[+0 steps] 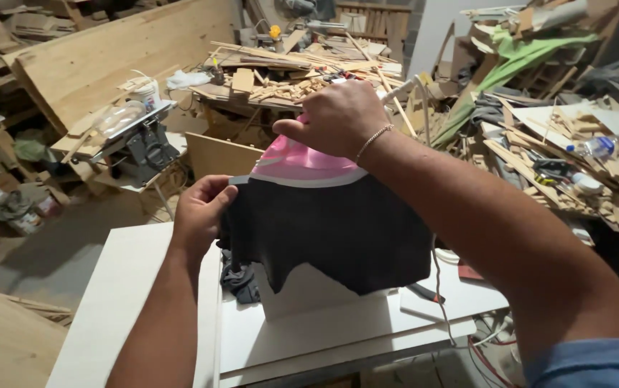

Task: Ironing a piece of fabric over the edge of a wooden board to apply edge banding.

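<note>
The workshop around me is full of wood scraps (pixel 302 79) and boards, and I stand at a white counter (pixel 130 287). I am fitting a dark cloth (pixel 338 230) over a white block (pixel 309 291) (a pink iron (pixel 302 159) sits on top). My left hand (pixel 201 212) pinches the cloth's edge; my right hand (pixel 338 118) is closed over the iron's top. I judge that next I must pull the cloth flat.
</note>
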